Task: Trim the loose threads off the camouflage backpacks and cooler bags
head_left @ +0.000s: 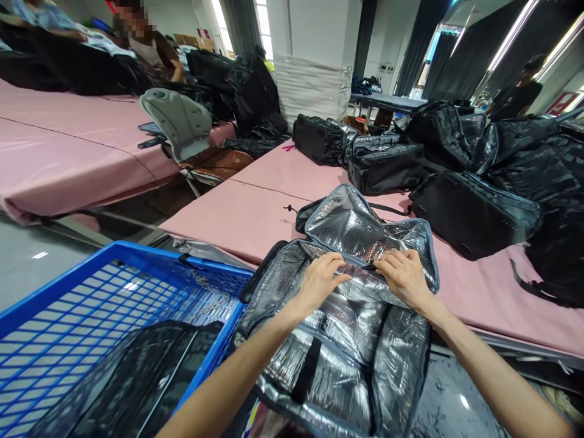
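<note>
An insulated bag (347, 328) with a shiny silver lining lies opened out in front of me, over the front edge of the pink-covered table. Its silver-lined flap (351, 213) is folded back onto the table. My left hand (322, 277) is closed, thumb and fingers pinching the lining near the seam below the flap. Close by on the right, my right hand (404, 274) has its fingers closed on the same seam, by a short black strap. A black strap (306, 371) also crosses the lining lower down.
A blue plastic basket (137, 249) on the left holds a dark camouflage bag (141, 371). Several black bags (474, 213) crowd the table's right and far side. Beyond a gap stand a grey chair (177, 121) and another pink table (68, 140). People (152, 52) are in the background.
</note>
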The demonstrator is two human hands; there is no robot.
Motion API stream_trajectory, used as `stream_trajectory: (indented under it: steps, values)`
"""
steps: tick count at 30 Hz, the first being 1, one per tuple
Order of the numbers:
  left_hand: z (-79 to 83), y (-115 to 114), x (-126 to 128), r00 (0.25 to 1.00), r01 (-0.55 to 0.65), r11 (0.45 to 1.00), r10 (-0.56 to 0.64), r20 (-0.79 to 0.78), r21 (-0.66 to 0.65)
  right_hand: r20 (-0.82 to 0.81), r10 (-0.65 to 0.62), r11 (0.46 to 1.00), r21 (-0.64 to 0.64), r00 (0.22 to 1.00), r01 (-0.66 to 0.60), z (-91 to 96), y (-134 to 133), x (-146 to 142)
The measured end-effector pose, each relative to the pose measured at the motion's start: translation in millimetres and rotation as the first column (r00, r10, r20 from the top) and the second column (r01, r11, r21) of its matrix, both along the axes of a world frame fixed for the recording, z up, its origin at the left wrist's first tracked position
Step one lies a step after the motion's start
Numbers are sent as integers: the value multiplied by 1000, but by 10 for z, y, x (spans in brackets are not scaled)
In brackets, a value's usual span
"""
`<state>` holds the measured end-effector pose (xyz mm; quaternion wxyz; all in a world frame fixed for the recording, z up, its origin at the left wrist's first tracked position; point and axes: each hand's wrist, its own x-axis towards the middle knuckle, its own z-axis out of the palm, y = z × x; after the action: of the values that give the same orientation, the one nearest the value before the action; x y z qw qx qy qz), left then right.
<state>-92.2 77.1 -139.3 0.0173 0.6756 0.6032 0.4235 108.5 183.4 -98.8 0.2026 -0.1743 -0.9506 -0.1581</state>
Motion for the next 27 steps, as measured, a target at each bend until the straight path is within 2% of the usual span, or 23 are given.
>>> stream_trajectory:
  steps: [3,7,15,22,25,27]
  values:
    - [-90,53,130,977,-124,991,130,-170,46,-27,-7,1000,11,1000,7,-18,6,25]
    - [-144,154,227,972,-166,982,179,-153,95,-40,-7,998,68,999,10,-10,-16,14]
    - [-68,187,179,991,-43,998,36,132,55,82,9,982,187,997,-24,108,-73,-134]
    - [-27,180,152,970,21,1000,-26,240,23,96,26,963,265,995,-51,126,-110,-160]
    - [4,154,108,957,64,998,-54,285,-27,58,9,973,230,998,-23,106,-107,-123]
    - [42,135,69,933,120,990,-88,350,-71,-24,-19,989,148,1000,23,76,-89,-77]
